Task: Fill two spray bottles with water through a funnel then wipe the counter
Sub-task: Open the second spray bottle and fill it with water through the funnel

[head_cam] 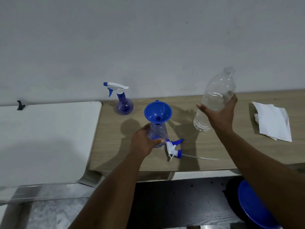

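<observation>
Now, with the left hand (145,141) curling its fingers (158,140) round the open spray bottle (157,131) on the counter (115,154) and the right hand (219,113) gripping the uncapped water bottle (214,100), a hasty pour could flood or tip the funnel (157,111) perched in its neck.

place: i see a plain indoor room, home or office i can't tell
backdrop: bare pale wall (148,38)
furniture: wood-look counter (109,138) beside white table (46,138)

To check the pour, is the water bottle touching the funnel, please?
Apart: the head view shows counter between the funnel and the water bottle.
</observation>
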Available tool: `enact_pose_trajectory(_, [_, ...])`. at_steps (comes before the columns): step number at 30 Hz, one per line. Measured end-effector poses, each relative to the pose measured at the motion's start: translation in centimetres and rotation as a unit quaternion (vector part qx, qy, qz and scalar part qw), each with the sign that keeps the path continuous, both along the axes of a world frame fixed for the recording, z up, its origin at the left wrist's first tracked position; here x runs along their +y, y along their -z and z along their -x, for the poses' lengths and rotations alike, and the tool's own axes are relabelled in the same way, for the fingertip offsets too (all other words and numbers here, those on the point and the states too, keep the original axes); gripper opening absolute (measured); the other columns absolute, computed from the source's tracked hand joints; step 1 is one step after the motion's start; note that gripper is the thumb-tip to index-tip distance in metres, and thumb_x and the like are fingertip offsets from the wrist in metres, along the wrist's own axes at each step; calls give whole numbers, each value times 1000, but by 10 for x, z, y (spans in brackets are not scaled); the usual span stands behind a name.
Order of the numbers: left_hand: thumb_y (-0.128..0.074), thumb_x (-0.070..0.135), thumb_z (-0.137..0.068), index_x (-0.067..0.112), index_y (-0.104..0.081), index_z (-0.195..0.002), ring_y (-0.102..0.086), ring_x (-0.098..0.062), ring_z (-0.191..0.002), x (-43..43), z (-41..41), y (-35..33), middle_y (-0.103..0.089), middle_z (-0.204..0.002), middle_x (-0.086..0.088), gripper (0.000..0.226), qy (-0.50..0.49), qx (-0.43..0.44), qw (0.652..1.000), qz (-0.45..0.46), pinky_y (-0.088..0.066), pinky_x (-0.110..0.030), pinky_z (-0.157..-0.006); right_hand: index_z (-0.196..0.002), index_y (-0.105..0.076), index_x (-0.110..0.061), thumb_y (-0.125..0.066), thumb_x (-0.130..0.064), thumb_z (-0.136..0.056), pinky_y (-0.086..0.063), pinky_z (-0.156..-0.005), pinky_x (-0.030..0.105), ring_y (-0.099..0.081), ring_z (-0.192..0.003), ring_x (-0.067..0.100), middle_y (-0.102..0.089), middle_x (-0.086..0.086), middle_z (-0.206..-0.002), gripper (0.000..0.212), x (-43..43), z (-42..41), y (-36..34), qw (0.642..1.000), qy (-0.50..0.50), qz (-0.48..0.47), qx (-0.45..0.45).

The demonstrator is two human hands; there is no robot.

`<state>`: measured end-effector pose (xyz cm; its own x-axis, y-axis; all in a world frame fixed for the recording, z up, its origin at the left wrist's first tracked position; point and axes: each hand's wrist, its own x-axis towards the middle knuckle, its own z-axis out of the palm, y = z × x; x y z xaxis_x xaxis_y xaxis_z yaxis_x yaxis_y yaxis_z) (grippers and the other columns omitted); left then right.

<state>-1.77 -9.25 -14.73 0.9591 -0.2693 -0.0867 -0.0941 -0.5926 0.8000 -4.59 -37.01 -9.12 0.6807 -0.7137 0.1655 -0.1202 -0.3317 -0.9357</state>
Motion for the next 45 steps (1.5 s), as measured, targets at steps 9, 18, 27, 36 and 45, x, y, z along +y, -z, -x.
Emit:
enact_pose_trajectory(9, [-91, 41, -65, 31, -64, -114, -63, -1, -89, -1, -1, -3, -68, -94, 17, 57, -2, 20, 1000, -5, -46, -19, -80, -117, -52, -21, -91, -41, -65, -56, -87, 36, -70, -94, 14, -70, -2, -101, 69, -19, -11, -38, 967, -203, 136, 73])
enact_pose_trajectory(18, [-92, 45, -62, 34, -65, -111, -63, 5, -89, 0, -1, -1, -70, -92, 21, 57, -1, 17, 1000, 11, -49, -18, -79, -113, -49, -31, -92, -41, -62, -56, -74, 32, -69, -70, 2, -73, -6, -77, 68, -11, 5, -97, 811, -435, 302, 250])
enact_pose_trajectory(27, [-91, 45, -63, 32, -62, -115, -63, 0, -91, 0, -2, 1, -65, -91, 24, 61, 4, 7, 1000, 2, -46, -17, -80, -124, -45, -31, -84, -51, -65, -46, -76, 33, -53, -82, 16, -67, -12, -78, 73, 0, 0, -116, 706, -414, 464, 337])
enact_pose_trajectory(36, [-91, 40, -65, 28, -62, -122, -59, 0, -90, -1, -2, -1, -62, -95, 21, 64, 0, 24, 1000, 12, -40, -9, -73, -135, -39, -34, -82, -54, -66, -43, -76, 34, -49, -91, 17, -48, -20, -74, 84, 11, -5, -130, 655, -415, 507, 375])
enact_pose_trajectory(45, [-92, 40, -64, 26, -62, -125, -57, -1, -93, -1, -3, -1, -60, -100, 21, 70, -10, 29, 999, 19, -38, -8, -73, -144, -32, -30, -79, -55, -69, -45, -77, 34, -49, -93, 20, -37, -18, -73, 92, 18, -3, -141, 615, -404, 544, 403])
